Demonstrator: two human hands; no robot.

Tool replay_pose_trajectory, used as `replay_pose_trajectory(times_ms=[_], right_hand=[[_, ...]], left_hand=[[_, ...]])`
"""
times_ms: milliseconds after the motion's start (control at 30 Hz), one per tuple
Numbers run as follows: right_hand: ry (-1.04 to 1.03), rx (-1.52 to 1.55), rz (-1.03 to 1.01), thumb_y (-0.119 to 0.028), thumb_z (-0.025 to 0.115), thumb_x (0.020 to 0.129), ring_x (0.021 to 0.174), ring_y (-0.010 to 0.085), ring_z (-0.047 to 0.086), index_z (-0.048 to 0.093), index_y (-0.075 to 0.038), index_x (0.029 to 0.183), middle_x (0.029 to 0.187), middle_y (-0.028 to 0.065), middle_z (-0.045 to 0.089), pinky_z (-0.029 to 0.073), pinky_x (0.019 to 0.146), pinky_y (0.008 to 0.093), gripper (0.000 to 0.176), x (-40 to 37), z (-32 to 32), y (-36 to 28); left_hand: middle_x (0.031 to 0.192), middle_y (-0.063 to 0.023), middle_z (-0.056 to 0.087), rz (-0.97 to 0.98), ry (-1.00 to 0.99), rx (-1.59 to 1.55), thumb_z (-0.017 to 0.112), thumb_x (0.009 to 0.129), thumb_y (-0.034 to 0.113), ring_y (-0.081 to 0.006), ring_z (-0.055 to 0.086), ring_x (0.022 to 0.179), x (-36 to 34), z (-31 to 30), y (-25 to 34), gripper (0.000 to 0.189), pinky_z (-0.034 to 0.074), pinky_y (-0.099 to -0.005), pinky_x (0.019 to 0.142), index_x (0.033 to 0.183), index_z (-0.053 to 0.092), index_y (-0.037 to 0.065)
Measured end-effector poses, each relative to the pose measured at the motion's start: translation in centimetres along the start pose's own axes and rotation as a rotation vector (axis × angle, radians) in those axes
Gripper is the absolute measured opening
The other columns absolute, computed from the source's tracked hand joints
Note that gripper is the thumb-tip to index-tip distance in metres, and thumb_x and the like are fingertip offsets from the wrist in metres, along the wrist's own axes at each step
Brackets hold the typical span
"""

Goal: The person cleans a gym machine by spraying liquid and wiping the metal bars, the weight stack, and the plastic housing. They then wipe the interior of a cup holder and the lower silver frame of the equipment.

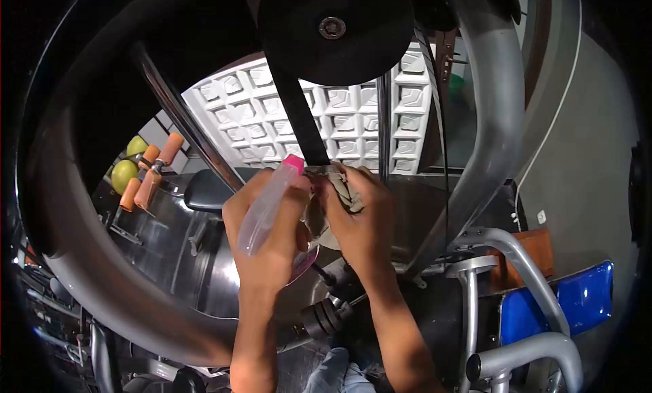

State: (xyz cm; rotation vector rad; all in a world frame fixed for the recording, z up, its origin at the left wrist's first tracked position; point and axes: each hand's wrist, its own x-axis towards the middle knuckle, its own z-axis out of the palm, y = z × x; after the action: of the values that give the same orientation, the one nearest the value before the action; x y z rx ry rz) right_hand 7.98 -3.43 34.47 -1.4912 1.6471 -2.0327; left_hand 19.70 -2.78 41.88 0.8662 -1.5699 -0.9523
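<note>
Two hands near lower visible end of black strip (299,114). Left hand (285,233) curled around clear, pink-tipped spray bottle (267,213); right hand (363,220) closed on greyish cloth (346,194), bunched between hands.

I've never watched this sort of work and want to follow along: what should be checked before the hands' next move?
1. Pink-tipped plastic bottle held in the left hand: ok.
2. Grey cloth held in the right hand: ok.
3. Hands clear of the black disc: ok, both lie below it in this view.
4. Cloth touching the black strap: cannot tell; the hands crowd the strap's lower end.
5. Cloth damp: cannot tell.
6. Open space between the hands: not ok, they are bunched together.
</note>
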Motion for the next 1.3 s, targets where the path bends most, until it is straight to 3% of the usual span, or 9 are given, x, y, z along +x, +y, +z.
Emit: replay_pose_trajectory(times_ms=[367,467,633,700,800,933,1167,1300], right_hand=[[0.072,0.106,-0.064,-0.021,0.073,0.084,0.073,0.0311,0.065,0.070,-0.004,0.101,0.081,0.0112,0.064,0.049,0.063,0.0380,0.025,-0.2,0.4,0.5],[-0.017,0.105,0.001,-0.022,0.074,0.084,0.075,0.0282,0.067,0.069,-0.003,0.101,0.084,0.0122,0.066,0.050,0.065,0.0351,0.026,0.1,0.3,0.8],[0.142,0.397,0.251,-0.023,0.075,0.085,0.081,0.0133,0.065,0.067,-0.001,0.103,0.090,0.0103,0.069,0.051,0.073,0.0281,0.030,1.6,-0.7,-1.2],[0.197,0.433,0.120,-0.022,0.074,0.085,0.077,0.0091,0.063,0.066,0.002,0.103,0.084,0.0100,0.070,0.050,0.069,0.0256,0.031,2.9,-0.2,-1.6],[0.048,0.478,0.097,-0.023,0.076,0.085,0.068,0.0085,0.062,0.070,0.003,0.097,0.073,0.0077,0.069,0.048,0.063,0.0255,0.029,5.6,0.2,-4.2],[0.032,0.516,-0.063,-0.023,0.075,0.085,0.068,0.0100,0.063,0.071,0.003,0.097,0.076,0.0106,0.071,0.048,0.062,0.0258,0.029,6.7,2.3,-3.2],[-0.104,0.476,0.134,-0.025,0.076,0.085,0.065,0.0054,0.059,0.072,0.003,0.095,0.071,0.0068,0.069,0.046,0.059,0.0243,0.030,2.3,2.1,1.3],[-0.206,0.378,0.240,-0.024,0.075,0.086,0.065,0.0053,0.059,0.072,0.003,0.096,0.071,0.0057,0.068,0.047,0.060,0.0243,0.029,1.4,1.4,2.2]], left_hand=[[0.063,-0.0049,0.058,0.053,-0.029,0.108,0.062,0.088,0.023,-0.0110,0.052,0.041,1.3,-0.3,0.4,0.028,0.038,-0.0249,0.039,0.084,0.065,-0.004],[0.065,-0.0059,0.059,0.062,0.010,0.085,0.062,0.089,0.023,-0.0115,0.052,0.041,1.2,-0.3,-0.1,0.029,0.038,-0.0249,0.039,0.083,0.064,-0.005],[0.077,-0.0115,0.061,-0.010,0.052,-0.116,0.062,0.090,0.028,-0.0147,0.054,0.044,0.4,-0.8,-1.6,0.034,0.040,-0.0268,0.042,0.088,0.062,-0.006],[0.082,-0.0132,0.061,-0.046,0.029,-0.205,0.062,0.091,0.030,-0.0161,0.053,0.044,0.1,-1.1,-2.3,0.037,0.043,-0.0287,0.045,0.093,0.061,-0.007],[0.081,-0.0154,0.060,-0.038,0.025,-0.234,0.055,0.092,0.038,-0.0174,0.048,0.039,-0.4,-0.7,-2.6,0.044,0.044,-0.0302,0.044,0.096,0.056,-0.006],[0.081,-0.0145,0.060,-0.051,0.057,-0.258,0.055,0.094,0.040,-0.0162,0.048,0.040,-0.9,-0.1,-2.8,0.044,0.045,-0.0309,0.046,0.097,0.055,-0.003],[0.083,-0.0139,0.061,-0.117,-0.038,-0.302,0.057,0.095,0.039,-0.0152,0.049,0.040,-3.2,-1.4,-5.1,0.044,0.048,-0.0329,0.047,0.097,0.057,-0.005],[0.081,-0.0124,0.062,-0.145,-0.132,-0.387,0.071,0.088,0.030,-0.0155,0.054,0.046,-3.9,-2.4,-5.9,0.039,0.050,-0.0305,0.051,0.092,0.060,-0.007]])
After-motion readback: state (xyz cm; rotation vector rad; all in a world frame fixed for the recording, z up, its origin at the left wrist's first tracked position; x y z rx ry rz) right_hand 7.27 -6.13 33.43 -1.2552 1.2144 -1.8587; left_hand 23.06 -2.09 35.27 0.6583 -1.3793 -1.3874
